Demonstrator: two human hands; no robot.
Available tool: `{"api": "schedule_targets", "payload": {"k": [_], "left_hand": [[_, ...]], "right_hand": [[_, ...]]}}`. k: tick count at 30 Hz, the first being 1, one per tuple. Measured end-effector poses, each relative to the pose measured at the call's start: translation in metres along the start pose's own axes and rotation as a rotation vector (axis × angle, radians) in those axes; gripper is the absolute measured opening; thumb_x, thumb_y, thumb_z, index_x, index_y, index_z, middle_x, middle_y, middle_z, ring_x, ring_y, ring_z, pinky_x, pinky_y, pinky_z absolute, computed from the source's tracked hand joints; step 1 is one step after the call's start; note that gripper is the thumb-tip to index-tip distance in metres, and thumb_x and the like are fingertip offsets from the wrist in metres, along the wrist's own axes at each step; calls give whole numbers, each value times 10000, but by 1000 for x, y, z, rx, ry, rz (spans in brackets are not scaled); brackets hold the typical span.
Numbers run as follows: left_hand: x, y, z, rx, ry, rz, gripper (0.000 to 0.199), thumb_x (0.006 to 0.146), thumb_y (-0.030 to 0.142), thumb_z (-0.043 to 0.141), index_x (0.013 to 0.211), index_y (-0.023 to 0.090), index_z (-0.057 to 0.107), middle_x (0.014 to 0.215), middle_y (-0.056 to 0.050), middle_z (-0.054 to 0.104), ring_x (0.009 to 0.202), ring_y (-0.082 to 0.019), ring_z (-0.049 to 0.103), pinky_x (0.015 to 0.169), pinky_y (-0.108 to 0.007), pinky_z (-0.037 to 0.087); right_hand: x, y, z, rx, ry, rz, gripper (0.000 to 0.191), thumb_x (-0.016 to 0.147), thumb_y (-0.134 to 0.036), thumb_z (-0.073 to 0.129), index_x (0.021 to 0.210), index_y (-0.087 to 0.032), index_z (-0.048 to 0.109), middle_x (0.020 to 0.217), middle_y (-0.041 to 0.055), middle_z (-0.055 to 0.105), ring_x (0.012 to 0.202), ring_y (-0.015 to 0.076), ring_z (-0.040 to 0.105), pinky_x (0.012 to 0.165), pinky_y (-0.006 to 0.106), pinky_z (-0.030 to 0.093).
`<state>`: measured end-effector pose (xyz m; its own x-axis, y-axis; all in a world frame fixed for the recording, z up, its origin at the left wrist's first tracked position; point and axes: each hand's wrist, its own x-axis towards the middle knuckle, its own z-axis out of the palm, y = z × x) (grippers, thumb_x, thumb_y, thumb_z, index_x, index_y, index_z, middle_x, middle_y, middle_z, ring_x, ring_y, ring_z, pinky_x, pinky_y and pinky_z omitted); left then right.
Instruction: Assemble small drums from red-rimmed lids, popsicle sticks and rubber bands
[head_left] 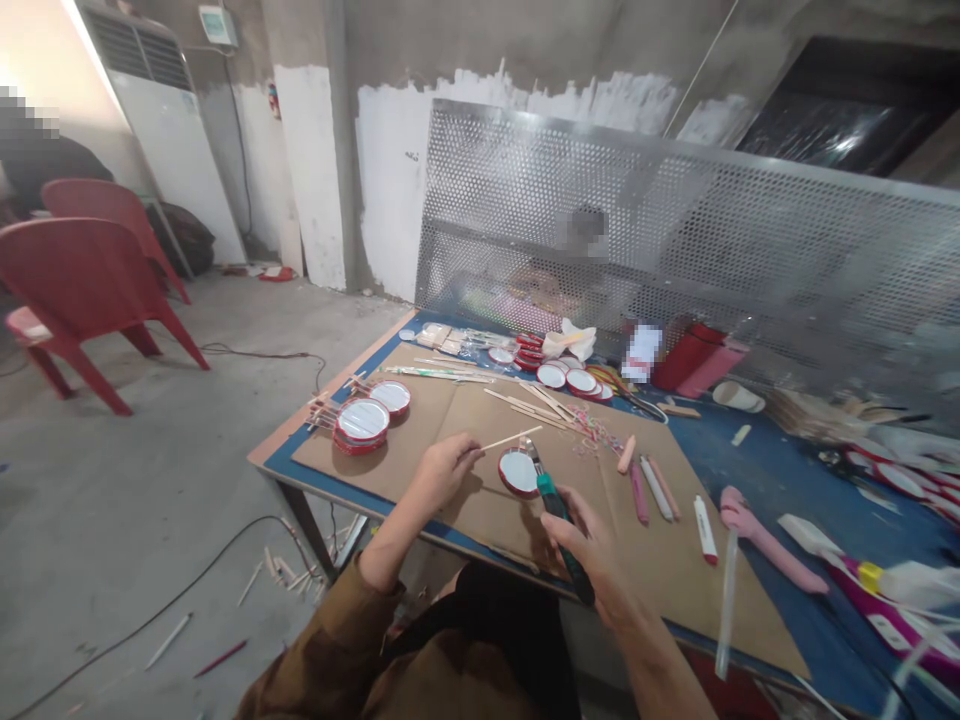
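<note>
My left hand [448,470] pinches one end of a thin wooden stick [510,440], which points right across the cardboard. In my right hand [583,535] is a pair of cutting pliers [551,495] with green and black handles. Their metal jaws are close to the stick's far part; whether they touch it I cannot tell. Below the stick lies a small round drum [517,472] with a white face and red rim, its right edge partly covered by the pliers. More small drums [362,420] with sticks attached are stacked to the left.
A cardboard sheet [450,400] covers much of the blue table [720,460]. Loose sticks [529,408], coloured strings [596,430] and several markers [656,488] lie on it. A pink hot glue gun [772,545] sits at right. Behind stands a perforated metal panel [510,200].
</note>
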<state>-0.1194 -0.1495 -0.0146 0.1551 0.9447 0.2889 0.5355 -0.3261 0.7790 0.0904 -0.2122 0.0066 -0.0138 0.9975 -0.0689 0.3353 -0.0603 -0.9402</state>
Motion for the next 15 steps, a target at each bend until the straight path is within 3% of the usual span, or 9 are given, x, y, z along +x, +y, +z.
{"api": "schedule_targets", "payload": {"k": [7, 15], "left_hand": [[0, 0, -1, -28, -16, 2, 190, 859, 255, 459, 799, 182, 624, 680, -5, 617, 666, -133, 545, 641, -212, 394], [-1, 0, -1, -33, -24, 1, 193, 861, 252, 456, 817, 182, 631, 668, 1, 610, 653, -131, 544, 645, -211, 398]], "right_hand": [[0, 1, -1, 56, -32, 41, 540, 689, -587, 624, 1054, -190, 606, 645, -13, 545, 558, 139, 489, 520, 251, 385], [-1, 0, 0, 58, -15, 26, 551, 676, -573, 638, 1074, -194, 605, 736, 2, 586, 621, 147, 522, 552, 251, 403]]}}
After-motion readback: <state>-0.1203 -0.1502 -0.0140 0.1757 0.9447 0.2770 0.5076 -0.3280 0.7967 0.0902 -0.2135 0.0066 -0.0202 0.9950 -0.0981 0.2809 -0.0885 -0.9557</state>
